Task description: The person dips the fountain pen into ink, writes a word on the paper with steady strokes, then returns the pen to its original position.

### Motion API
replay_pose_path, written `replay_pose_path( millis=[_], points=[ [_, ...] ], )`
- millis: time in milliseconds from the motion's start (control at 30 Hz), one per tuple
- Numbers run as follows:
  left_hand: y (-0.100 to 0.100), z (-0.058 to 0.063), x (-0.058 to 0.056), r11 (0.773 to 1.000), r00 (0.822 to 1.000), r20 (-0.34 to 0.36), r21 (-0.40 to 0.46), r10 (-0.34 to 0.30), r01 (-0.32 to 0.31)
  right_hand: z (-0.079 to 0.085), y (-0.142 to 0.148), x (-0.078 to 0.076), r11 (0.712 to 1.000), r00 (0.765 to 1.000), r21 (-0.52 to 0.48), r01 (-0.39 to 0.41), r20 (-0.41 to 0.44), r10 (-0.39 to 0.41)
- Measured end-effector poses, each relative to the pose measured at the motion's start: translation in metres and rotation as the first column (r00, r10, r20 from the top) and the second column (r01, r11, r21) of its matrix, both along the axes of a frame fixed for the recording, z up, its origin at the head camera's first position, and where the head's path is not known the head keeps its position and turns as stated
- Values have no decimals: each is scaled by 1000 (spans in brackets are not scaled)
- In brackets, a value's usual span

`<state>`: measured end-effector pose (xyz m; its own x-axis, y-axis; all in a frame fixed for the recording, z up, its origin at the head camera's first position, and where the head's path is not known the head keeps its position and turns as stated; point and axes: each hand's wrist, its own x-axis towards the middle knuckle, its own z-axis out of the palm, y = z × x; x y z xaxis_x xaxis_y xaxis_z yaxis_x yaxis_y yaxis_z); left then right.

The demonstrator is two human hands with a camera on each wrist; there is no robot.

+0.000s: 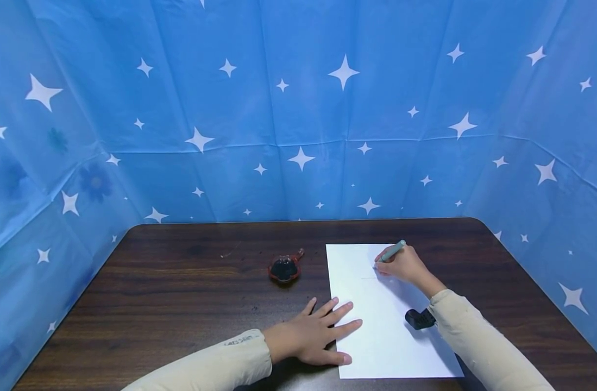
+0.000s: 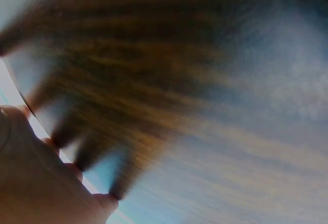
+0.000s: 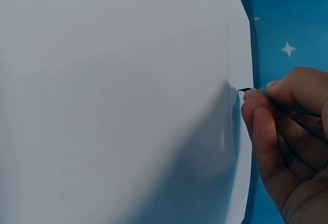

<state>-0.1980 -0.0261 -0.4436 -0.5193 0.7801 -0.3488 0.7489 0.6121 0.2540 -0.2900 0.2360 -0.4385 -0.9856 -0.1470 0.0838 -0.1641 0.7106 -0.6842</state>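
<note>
A sheet of white paper (image 1: 366, 342) lies on the table, with a thin straight line (image 3: 228, 55) drawn across its upper part. My right hand (image 1: 402, 267) pinches a teal dip pen (image 1: 392, 250) between thumb and fingers. Its dark nib (image 3: 246, 89) is just beyond the line in the right wrist view; whether it touches the paper I cannot tell. With fingers spread, my left hand (image 1: 314, 338) rests across the paper's left edge, the fingertips on the sheet and the palm toward the table. The left wrist view is mostly a blurred reflection beside the hand.
Left of the paper sits a small reddish-brown dish (image 1: 284, 268) of dark ink with a short handle. A black wrist camera (image 1: 419, 319) hangs below the right sleeve, over the sheet. The dark wooden table (image 1: 181, 288) meets a blue star-printed curtain (image 1: 259, 108) behind.
</note>
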Motion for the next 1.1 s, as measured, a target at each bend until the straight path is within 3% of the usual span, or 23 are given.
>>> replay_pose_path(
  millis=[367, 1100],
  points=[
    [0, -2, -1, 1000, 1000, 3, -3, -3, 3, 0, 1, 7, 1000, 1000, -13, 1, 16, -1],
    [-1, -10, -5, 1000, 1000, 19, 27, -4, 4, -3, 2, 21, 999, 997, 0, -39, -65, 39]
  ],
)
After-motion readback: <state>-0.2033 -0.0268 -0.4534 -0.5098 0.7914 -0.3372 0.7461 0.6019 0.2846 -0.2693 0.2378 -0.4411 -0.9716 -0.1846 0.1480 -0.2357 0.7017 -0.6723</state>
